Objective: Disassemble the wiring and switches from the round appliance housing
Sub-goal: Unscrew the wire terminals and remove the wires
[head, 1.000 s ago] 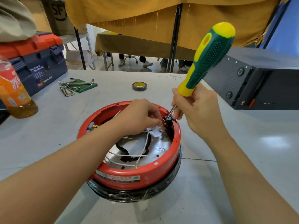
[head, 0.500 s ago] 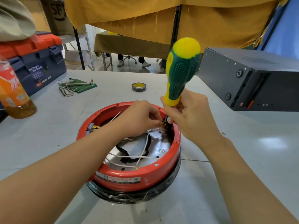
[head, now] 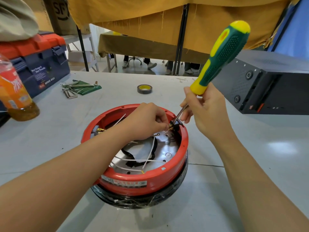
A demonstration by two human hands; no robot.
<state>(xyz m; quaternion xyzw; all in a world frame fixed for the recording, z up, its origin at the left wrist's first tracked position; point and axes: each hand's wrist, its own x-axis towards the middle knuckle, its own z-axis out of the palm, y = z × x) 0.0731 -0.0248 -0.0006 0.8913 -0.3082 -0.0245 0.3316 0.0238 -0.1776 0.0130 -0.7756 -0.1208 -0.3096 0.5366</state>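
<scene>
A round red housing (head: 133,181) sits upside down on the table, with white wires (head: 142,160) and black tape across its shiny metal base. A small black switch (head: 175,125) with brass terminals is set in the inner far-right rim. My left hand (head: 145,119) reaches into the housing and pinches the brass terminals of that switch. My right hand (head: 205,111) grips a green and yellow screwdriver (head: 220,56), handle tilted up to the right, its metal tip at the top of the switch.
A dark grey metal case (head: 270,87) stands at the right. A tape roll (head: 144,89) lies beyond the housing. Hex keys on a green pouch (head: 78,88), an orange drink bottle (head: 15,96) and a blue and red toolbox (head: 38,62) occupy the left.
The screwdriver handle has swung from near upright back to a tilt up and right. My left hand stays pinched at the switch.
</scene>
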